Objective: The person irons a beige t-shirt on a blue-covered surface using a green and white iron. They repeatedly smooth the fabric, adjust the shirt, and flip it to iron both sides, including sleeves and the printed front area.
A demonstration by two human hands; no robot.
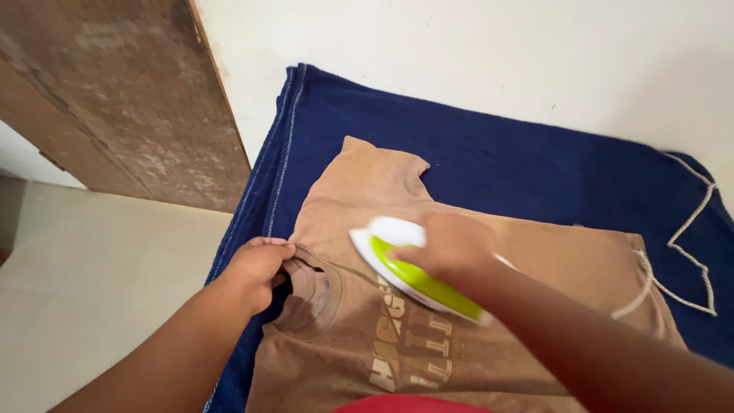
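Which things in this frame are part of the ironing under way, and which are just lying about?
In use:
right hand on the green and white iron
left hand at the collar of the brown T-shirt
blue cloth beneath

Lying about:
wooden door
red item at the bottom edge

A dark blue blanket [489,153] with pale stitched edging is spread flat as the work surface, set against a white wall and next to a worn brown wooden panel. A light brown T-shirt [558,260] with a printed front is laid directly on it, collar toward the blanket's left edge. A white cord [692,226] is trailed over the blanket's right side
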